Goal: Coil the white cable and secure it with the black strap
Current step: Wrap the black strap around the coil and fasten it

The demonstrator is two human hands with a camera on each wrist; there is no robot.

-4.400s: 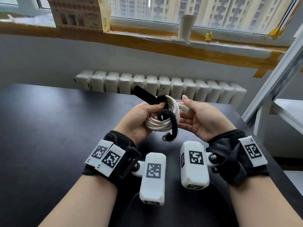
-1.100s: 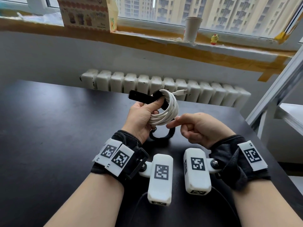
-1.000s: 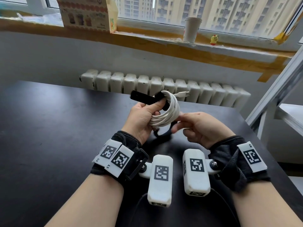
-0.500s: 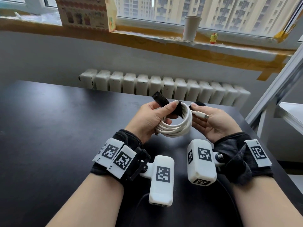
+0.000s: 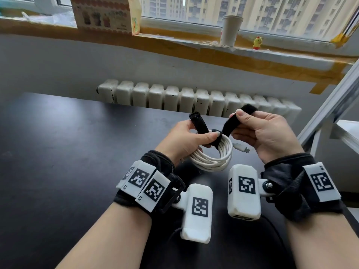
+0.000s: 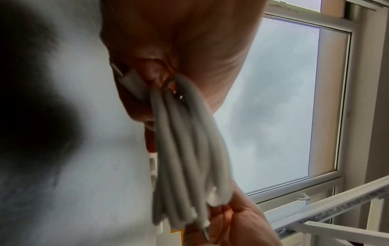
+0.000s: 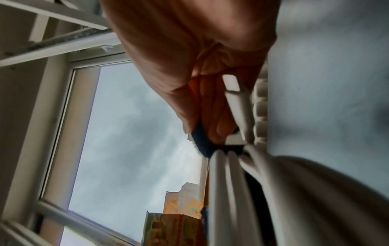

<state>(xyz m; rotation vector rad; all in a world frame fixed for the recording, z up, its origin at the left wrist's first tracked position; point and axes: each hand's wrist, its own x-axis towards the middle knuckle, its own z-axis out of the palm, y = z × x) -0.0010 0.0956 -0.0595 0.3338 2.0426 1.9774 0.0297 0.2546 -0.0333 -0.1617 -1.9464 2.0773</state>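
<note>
- I had the left hand (image 5: 189, 137) pinching the coiled white round-section cable (image 5: 214, 159) at its 12 o'clock, thumb pressing one end of the black fuzzy fabric strap (image 5: 229, 126).
- Right hand (image 5: 261, 133) pinched the strap's other end, raised toward 1 o'clock.
- Best move, I judged: pull taut, fold it over the bundle, press closed.
- Coil looked neat, held above the dark table (image 5: 58, 152); the plug poked out at 3 o'clock.

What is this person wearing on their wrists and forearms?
Forearms are bare, no sleeves. Each wrist has a black fabric wrap carrying white blocks printed with black square codes; a white boxy camera unit, also coded, juts from the left wrap and the right wrap.
</note>
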